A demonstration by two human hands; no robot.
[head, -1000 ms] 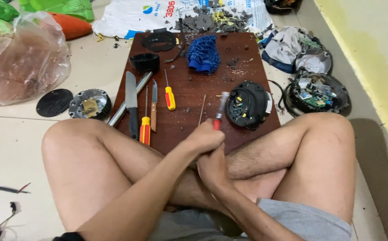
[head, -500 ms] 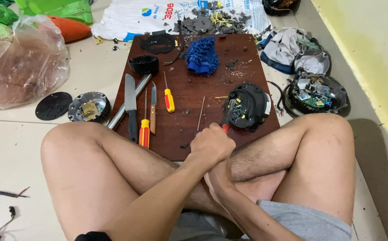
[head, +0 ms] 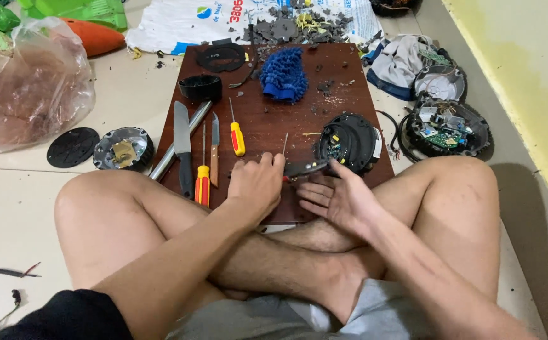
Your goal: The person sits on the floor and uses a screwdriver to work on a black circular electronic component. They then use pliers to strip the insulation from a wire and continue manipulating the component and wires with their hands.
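I sit cross-legged at a brown wooden board (head: 268, 126). My left hand (head: 258, 182) rests on the board's near edge, shut on a dark tool (head: 305, 168) that points right at a round black device (head: 349, 141) with its circuit board exposed. Just right of it lies my right hand (head: 340, 198), palm up and fingers spread, holding nothing, its fingertips beside the tool and the device. A thin metal rod (head: 285, 143) lies above my left hand.
On the board lie a yellow-handled screwdriver (head: 239, 138), a knife (head: 182, 141), a metal pipe (head: 198, 119), a blue mitt (head: 285, 75) and a black cup (head: 200, 87). Another opened round device (head: 447, 126) sits right, a plastic bag (head: 28, 94) left.
Both hands came down from above my legs to the board's edge. My right hand has let go and opened; the tool now points at the round device.
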